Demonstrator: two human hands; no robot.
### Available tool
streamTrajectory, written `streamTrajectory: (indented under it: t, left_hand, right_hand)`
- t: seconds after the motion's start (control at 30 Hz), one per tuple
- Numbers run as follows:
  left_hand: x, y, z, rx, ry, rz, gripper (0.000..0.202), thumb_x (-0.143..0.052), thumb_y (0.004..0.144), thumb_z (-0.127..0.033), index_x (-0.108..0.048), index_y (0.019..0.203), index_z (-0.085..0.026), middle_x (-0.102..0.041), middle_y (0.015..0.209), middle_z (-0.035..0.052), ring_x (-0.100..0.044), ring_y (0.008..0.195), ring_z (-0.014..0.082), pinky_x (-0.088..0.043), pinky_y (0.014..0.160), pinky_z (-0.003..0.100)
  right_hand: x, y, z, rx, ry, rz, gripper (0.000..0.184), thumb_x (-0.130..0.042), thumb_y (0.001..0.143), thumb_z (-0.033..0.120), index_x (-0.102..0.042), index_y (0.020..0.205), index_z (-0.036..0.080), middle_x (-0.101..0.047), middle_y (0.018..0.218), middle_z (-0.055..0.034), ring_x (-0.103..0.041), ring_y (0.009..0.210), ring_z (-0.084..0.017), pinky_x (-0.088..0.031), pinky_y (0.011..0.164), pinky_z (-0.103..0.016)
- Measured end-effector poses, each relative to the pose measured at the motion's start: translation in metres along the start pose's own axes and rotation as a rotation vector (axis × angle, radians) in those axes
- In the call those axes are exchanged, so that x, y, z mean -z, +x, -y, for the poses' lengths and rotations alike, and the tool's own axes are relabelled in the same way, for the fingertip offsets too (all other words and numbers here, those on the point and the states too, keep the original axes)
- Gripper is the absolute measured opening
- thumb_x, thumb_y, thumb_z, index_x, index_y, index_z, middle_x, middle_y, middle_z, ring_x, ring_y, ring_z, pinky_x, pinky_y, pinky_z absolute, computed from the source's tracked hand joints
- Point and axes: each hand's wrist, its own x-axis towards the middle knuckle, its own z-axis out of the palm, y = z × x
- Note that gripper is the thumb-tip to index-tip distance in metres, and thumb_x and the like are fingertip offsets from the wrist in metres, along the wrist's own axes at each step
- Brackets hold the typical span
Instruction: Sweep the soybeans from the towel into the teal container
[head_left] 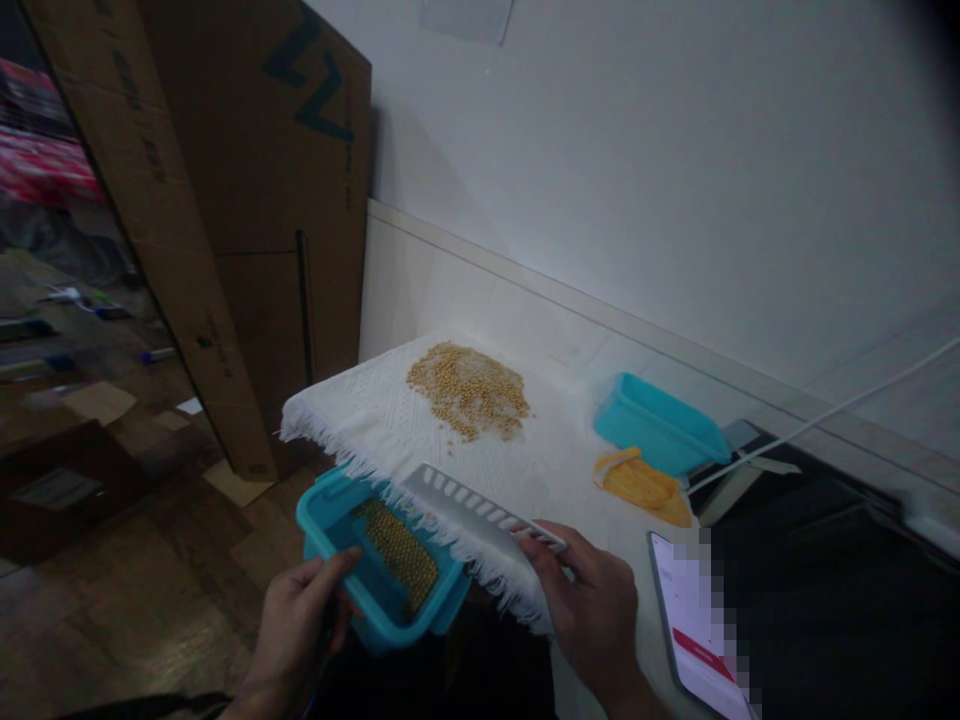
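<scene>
My left hand (311, 605) grips the near left rim of a blue plastic box (330, 535), its thumb over the edge. Yellowish beans (401, 550) lie on the bottom of the box. The box is just below the fringed edge of a white cloth (360, 390). My right hand (589, 600) is closed on the right end of a pale flat strip with a row of slots (472, 510). This strip lies along the cloth's front edge, beside the box. Farther back on the cloth is a spread pile of yellowish beans (469, 390), mixed with something whitish.
A second blue box (660, 425) stands at the right, with a yellow cloth item (643, 487) in front. A phone (694, 630) lies near my right hand. A white cable (825, 415) crosses the right side. A tall cardboard box (262, 200) stands left, against the wall.
</scene>
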Motion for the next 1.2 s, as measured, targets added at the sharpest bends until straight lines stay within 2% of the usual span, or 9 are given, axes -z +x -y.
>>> streamTrajectory:
  t: [0.1,0.2,0.3,0.4,0.83,0.97,1.2]
  left_hand:
    - [0.001,0.0,0.0,0.006,0.002,0.0,0.046,-0.064,0.066,-0.051,-0.051,0.035,-0.019,-0.038,0.02,-0.0043,-0.03,0.022,0.0069,-0.018,0.03,0.019]
    - [0.001,0.001,0.001,-0.011,0.006,-0.011,0.046,-0.064,0.066,-0.051,-0.05,0.035,-0.02,-0.039,0.021,-0.0043,-0.03,0.022,0.0072,-0.02,0.03,0.019]
    - [0.001,0.003,0.003,-0.009,0.004,-0.002,0.048,-0.063,0.067,-0.053,-0.05,0.035,-0.019,-0.04,0.021,-0.0034,-0.031,0.022,0.0075,-0.021,0.03,0.019]
    - [0.001,0.005,0.004,-0.003,-0.014,0.004,0.049,-0.064,0.067,-0.054,-0.05,0.035,-0.019,-0.041,0.021,-0.0031,-0.031,0.022,0.0072,-0.02,0.03,0.019]
    - [0.001,0.0,-0.001,0.006,-0.009,0.003,0.046,-0.064,0.067,-0.049,-0.048,0.036,-0.02,-0.038,0.021,-0.0043,-0.03,0.022,0.0074,-0.019,0.03,0.02]
    - [0.001,0.002,0.002,-0.01,-0.016,0.001,0.044,-0.063,0.069,-0.048,-0.049,0.037,-0.02,-0.039,0.022,-0.0043,-0.03,0.022,0.0077,-0.019,0.03,0.02]
    - [0.0,0.001,0.0,-0.017,-0.021,-0.004,0.048,-0.065,0.066,-0.053,-0.051,0.035,-0.019,-0.04,0.022,-0.004,-0.032,0.023,0.0073,-0.021,0.031,0.02]
  right_hand:
    - [0.0,0.01,-0.008,-0.06,-0.018,-0.115,0.018,-0.059,0.085,0.034,-0.071,0.085,0.021,-0.074,0.072,0.0016,-0.07,0.063,-0.014,-0.05,0.056,-0.016]
    - [-0.006,0.024,-0.03,-0.106,-0.049,-0.205,0.023,-0.059,0.085,0.037,-0.071,0.087,0.017,-0.074,0.071,-0.0016,-0.07,0.062,-0.016,-0.05,0.055,-0.019]
    - [-0.014,0.033,-0.05,-0.109,-0.069,-0.187,0.027,-0.058,0.086,0.038,-0.071,0.089,0.015,-0.073,0.072,-0.003,-0.069,0.061,-0.016,-0.049,0.054,-0.02]
    - [-0.017,0.035,-0.059,-0.1,-0.075,-0.174,0.027,-0.057,0.086,0.038,-0.071,0.09,0.015,-0.074,0.073,-0.0034,-0.069,0.063,-0.016,-0.049,0.055,-0.02]
    - [-0.014,0.027,-0.056,-0.055,-0.168,-0.209,0.028,-0.056,0.087,0.038,-0.072,0.087,0.014,-0.074,0.072,-0.0049,-0.069,0.061,-0.017,-0.05,0.056,-0.021]
    - [-0.013,0.027,-0.053,-0.049,-0.159,-0.182,0.028,-0.055,0.087,0.038,-0.072,0.087,0.015,-0.074,0.071,-0.0042,-0.068,0.058,-0.016,-0.05,0.054,-0.021]
    - [-0.017,0.027,-0.049,-0.054,-0.101,-0.133,0.027,-0.054,0.088,0.036,-0.071,0.09,0.015,-0.073,0.071,-0.0037,-0.069,0.06,-0.016,-0.05,0.055,-0.02]
